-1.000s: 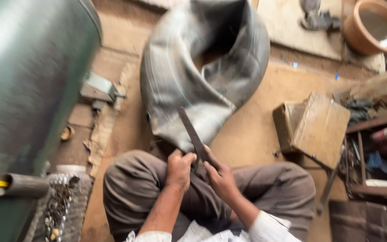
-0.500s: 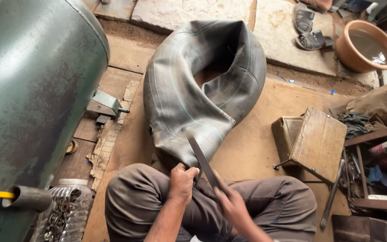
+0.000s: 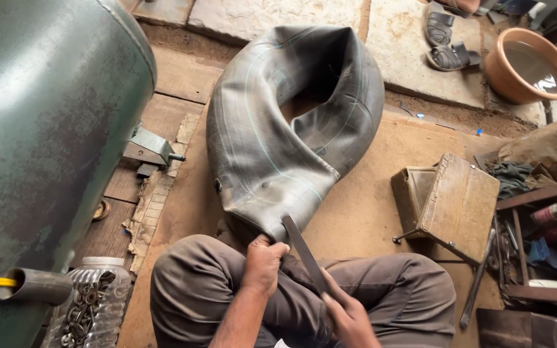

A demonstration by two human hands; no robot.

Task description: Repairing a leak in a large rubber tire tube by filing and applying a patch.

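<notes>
The person sits on the floor with knees apart in brown trousers (image 3: 414,290), looking down at a large, limp, dark grey rubber inner tube (image 3: 272,135) that lies folded on a tan board floor (image 3: 362,212) in front of them. The near end of the tube is pulled in between the knees. The left hand (image 3: 263,263) is closed in a fist around that near fold of rubber, gripping it tight. The right hand (image 3: 351,317) is closed around the lower end of a long, flat, dark metal file (image 3: 305,252), which slants up and to the left so that its far tip touches the tube just beside the left hand.

At the left stands a big green metal tank (image 3: 46,129) with a short pipe stub and a yellow hose at its near side. Near its foot sits a clear plastic jar of metal washers and nuts (image 3: 91,303). To the right of the tube, a small worn wooden stool (image 3: 456,203) stands beside an open wooden box. Further right is a cluttered low rack with tins and rags. At the far right are a round terracotta basin of water (image 3: 528,64) and a pair of dark sandals (image 3: 446,42) on pale stone slabs.
</notes>
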